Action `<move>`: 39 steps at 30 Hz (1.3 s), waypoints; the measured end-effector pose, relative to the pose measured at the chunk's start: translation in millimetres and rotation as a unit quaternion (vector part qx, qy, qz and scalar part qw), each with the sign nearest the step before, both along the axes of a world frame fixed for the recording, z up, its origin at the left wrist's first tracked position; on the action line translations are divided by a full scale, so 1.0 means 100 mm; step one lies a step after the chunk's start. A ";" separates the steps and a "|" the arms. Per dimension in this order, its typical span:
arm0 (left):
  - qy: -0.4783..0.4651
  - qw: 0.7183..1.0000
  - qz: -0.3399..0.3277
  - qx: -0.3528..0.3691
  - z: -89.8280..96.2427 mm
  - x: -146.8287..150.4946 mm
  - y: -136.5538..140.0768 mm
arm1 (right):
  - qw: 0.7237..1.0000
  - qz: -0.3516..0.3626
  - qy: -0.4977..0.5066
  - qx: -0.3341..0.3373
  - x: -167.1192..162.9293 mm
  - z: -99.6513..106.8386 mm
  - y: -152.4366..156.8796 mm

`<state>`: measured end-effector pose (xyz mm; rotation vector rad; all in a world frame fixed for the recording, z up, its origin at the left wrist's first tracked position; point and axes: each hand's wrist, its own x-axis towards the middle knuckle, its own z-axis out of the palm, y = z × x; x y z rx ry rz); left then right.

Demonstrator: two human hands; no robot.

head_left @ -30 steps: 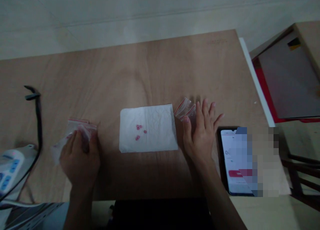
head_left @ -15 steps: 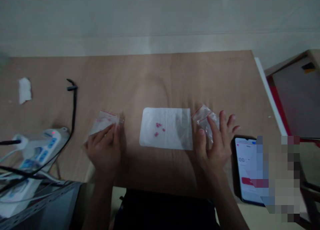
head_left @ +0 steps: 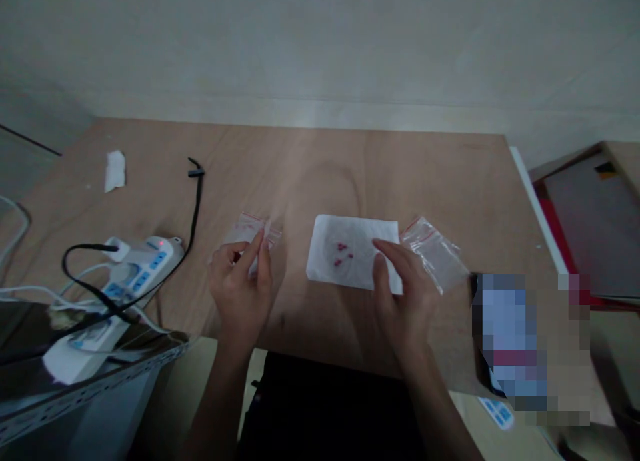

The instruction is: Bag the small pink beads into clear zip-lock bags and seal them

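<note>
My left hand (head_left: 240, 284) is closed, with thumb and forefinger pinched together over a small transparent zip bag (head_left: 246, 225) with a red seal line. Whatever is in the pinch is too small to make out. A white paper sheet (head_left: 320, 247) lies flat on the table to the right of that bag. On it sit several small dark-red pieces (head_left: 342, 247) in a loose cluster. Over the sheet's right part is my right hand (head_left: 407, 291), thumb and forefinger apart with nothing visible between them. A second transparent zip bag (head_left: 440, 253) lies flat beside this hand.
A white power strip (head_left: 143, 277) with tangled cables stands at the left. A black cable (head_left: 199, 197) runs up from it onto the wooden table (head_left: 280, 161). A scrap of white paper (head_left: 115, 171) lies farther back. At the right edge is a partly pixelated phone (head_left: 505, 314).
My right hand has moved left from the second zip bag to over the white sheet. My left hand stays at its bag, its fingers raised into a pinch. The camera view has shifted.
</note>
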<state>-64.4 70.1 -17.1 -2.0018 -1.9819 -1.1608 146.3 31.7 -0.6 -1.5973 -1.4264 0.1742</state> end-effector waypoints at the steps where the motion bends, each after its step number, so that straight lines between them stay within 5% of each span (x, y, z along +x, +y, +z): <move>1: -0.016 1.000 -0.001 0.010 0.00 0.03 0.01 | 0.997 0.030 0.060 -0.024 -0.12 0.01 0.07; 5: -0.121 0.993 -0.008 0.015 -0.04 0.17 0.00 | 0.933 0.158 0.284 -0.157 -0.60 -0.05 0.42; 9: -0.224 0.974 -0.034 -0.014 -0.02 0.27 -0.11 | 0.879 0.242 0.349 -0.217 -0.87 -0.12 0.62; 13: -0.372 0.922 -0.070 -0.087 0.11 0.33 -0.21 | 0.878 0.265 0.350 -0.192 -0.83 -0.04 0.51; 18: -0.476 0.864 -0.047 -0.157 0.29 0.43 -0.20 | 0.946 0.263 0.153 -0.111 -0.63 0.07 0.22; 26: -0.460 0.847 -0.115 -0.241 0.27 0.63 -0.20 | 0.968 0.235 -0.031 -0.086 -0.32 0.08 0.00; 30: -0.314 0.880 -0.194 -0.300 0.32 0.71 -0.25 | 0.971 0.206 -0.046 -0.117 -0.18 0.09 -0.06; 35: -0.125 0.913 -0.207 -0.328 0.55 0.80 -0.36 | 0.988 0.035 -0.069 -0.132 0.05 0.19 -0.12; 39: -0.143 0.885 -0.250 -0.366 0.69 0.84 -0.38 | 0.980 0.175 0.020 -0.093 0.27 0.26 -0.21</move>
